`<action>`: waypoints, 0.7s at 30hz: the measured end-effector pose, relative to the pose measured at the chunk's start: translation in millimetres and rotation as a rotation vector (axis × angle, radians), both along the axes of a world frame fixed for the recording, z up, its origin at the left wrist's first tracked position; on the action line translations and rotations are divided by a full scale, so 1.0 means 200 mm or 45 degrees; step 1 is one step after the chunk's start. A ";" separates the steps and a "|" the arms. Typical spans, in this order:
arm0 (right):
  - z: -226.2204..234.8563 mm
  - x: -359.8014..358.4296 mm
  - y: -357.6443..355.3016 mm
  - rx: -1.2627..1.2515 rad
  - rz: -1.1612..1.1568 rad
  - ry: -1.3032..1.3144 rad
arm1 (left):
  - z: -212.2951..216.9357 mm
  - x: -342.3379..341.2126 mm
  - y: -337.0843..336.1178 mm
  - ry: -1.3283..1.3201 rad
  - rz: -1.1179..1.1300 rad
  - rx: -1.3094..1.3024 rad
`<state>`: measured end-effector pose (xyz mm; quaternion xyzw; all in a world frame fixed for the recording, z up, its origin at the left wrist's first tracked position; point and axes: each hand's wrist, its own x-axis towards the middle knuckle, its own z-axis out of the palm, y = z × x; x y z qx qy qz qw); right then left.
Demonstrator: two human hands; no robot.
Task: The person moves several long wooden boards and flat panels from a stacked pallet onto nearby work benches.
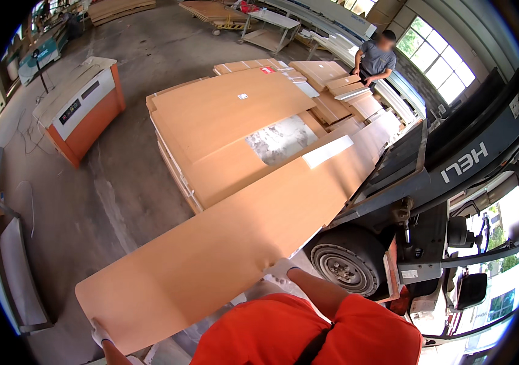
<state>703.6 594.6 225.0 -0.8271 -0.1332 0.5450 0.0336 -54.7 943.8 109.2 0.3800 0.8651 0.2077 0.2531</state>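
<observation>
I hold a long tan wood panel [235, 237] with rounded corners, slanting from lower left up to the right. My left hand [99, 333], in a white glove, grips its near bottom corner. My right hand [280, 267], also gloved, grips the panel's lower long edge near the middle. The panel's far end reaches over a stack of similar tan boards [223, 121] on the floor ahead. An orange garment covers my shoulders at the bottom of the view.
A grey forklift [448, 201] with a black tyre [347, 264] stands close on the right. Another person [376, 58] bends over stacked boards beyond. An orange and white machine [83, 109] sits at left on the concrete floor. White panels [10, 261] lean at far left.
</observation>
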 end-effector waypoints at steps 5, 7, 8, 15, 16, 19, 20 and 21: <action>0.12 0.38 0.04 0.175 0.209 -0.847 | 0.14 0.14 -0.25 0.286 0.017 -0.167; 0.09 0.61 -0.03 0.302 0.246 -1.038 | 0.22 0.34 -0.39 0.545 0.213 -0.285; 0.09 0.72 -0.02 0.233 0.287 -1.054 | 0.24 0.40 -0.43 0.682 0.318 -0.343; 0.11 1.72 0.27 0.038 0.794 -1.324 | -0.05 0.89 -1.07 -0.128 0.424 0.152; 0.09 1.86 0.32 0.033 0.874 -1.394 | -0.05 0.99 -1.18 -0.436 0.314 0.150; -0.12 2.32 0.37 0.072 1.045 -1.534 | 0.17 1.78 -1.37 -0.456 0.444 0.274; -0.17 2.37 0.41 0.273 1.132 -1.679 | 0.17 1.79 -1.52 -0.575 0.300 0.222; -0.17 2.44 0.46 0.394 1.165 -1.423 | 0.48 2.17 -1.52 -0.579 0.399 0.107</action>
